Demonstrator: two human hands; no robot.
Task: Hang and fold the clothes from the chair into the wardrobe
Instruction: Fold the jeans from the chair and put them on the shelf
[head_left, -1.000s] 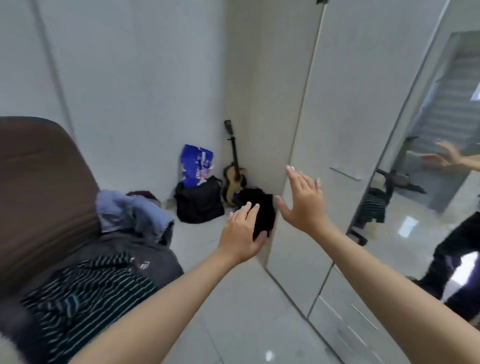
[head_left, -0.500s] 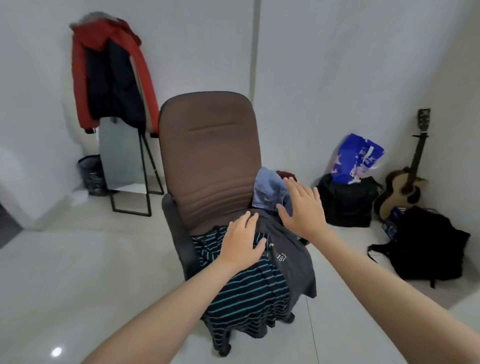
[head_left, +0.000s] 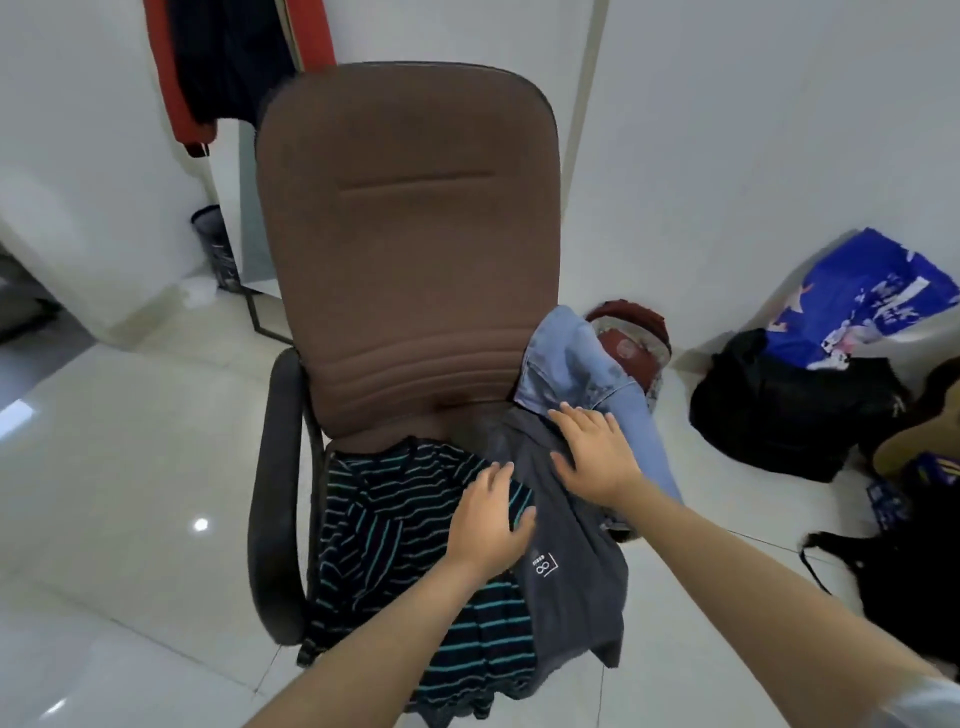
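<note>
- Chair (head_left: 410, 249): brown backrest fills the centre of the frame, black armrest at lower left of it. Your clothes are piled on the seat, low in the frame.
- Striped shirt (head_left: 395, 525): dark with teal stripes, on the left part of the seat, hanging over the front edge.
- Grey garment (head_left: 571, 582): lies to the right of the striped shirt, overlapping it; a small white logo shows near its middle.
- Jeans (head_left: 576, 364): light blue denim, at the right edge of the seat beside the backrest, one leg running down the frame to the right of the grey garment.
- Left hand (head_left: 488, 525): fingers straight and together, palm down, over the seam where the striped shirt meets the grey garment. It holds nothing; contact with the cloth cannot be confirmed.
- Right hand (head_left: 592, 452): fingers spread and straight, palm down over the upper part of the grey garment, just below the jeans. Nothing gripped.
- Surroundings: red jacket (head_left: 176, 67) hanging at upper left; black bag (head_left: 779, 405) with a blue plastic bag (head_left: 857, 296) on it at right, on the white tiled floor (head_left: 130, 467).
</note>
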